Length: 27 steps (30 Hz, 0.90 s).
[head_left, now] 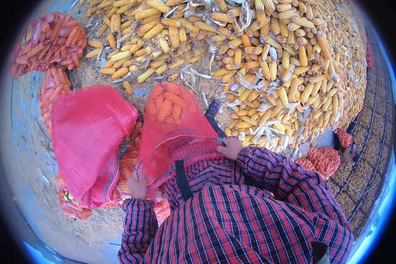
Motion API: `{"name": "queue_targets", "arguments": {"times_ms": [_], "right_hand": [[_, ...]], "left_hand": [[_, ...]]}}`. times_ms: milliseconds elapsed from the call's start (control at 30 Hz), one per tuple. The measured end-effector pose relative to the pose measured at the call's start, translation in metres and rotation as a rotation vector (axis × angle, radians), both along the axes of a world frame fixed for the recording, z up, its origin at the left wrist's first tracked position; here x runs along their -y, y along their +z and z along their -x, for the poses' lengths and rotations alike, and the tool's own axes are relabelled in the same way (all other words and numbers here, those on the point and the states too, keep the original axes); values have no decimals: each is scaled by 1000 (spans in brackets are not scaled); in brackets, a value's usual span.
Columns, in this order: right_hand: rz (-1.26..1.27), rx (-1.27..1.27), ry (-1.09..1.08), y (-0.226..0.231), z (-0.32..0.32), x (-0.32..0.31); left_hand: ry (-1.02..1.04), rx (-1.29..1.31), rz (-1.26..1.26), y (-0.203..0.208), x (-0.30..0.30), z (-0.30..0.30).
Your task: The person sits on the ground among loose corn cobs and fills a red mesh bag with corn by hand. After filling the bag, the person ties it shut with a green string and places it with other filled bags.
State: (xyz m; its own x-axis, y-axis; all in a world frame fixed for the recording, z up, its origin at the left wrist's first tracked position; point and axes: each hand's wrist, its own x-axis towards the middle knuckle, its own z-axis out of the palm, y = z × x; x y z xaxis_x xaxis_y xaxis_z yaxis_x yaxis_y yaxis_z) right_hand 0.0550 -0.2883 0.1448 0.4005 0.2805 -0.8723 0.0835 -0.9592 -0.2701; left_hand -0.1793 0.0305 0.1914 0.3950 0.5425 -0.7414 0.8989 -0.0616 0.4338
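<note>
A red mesh sack (165, 132) stretches away in front of me, its far end bulging with corn cobs (169, 103). Its wide mouth, edged with a green drawstring, faces my body. My left hand (137, 185) is closed on the left side of the rim. At the right side of the rim, my right hand (230, 148) pinches the edge and its string. Between the hands the mouth is spread wide, and the near part of the mesh hangs slack. To the left, a folded stack of red mesh sacks (90, 136) lies on filled bags.
A large heap of loose yellow corn cobs (286, 70) covers the far and right side. Filled red mesh bags stand far left (53, 42) and at the right (323, 160). A dark shoe (213, 108) stands beside the sack. Dry husks (196, 72) litter the ground.
</note>
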Motion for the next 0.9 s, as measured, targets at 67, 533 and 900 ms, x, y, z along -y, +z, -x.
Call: {"name": "queue_targets", "arguments": {"times_ms": [67, 533, 900], "right_hand": [[-5, -45, -97, -3, -7, 5], [-551, -216, -1109, -44, -108, 6], [-632, -605, -1623, -71, -140, 9]], "left_hand": [[-51, 58, -56, -4, -12, -9], [464, 423, 296, -63, -70, -128], [1083, 762, 1307, -147, -74, -73]]}}
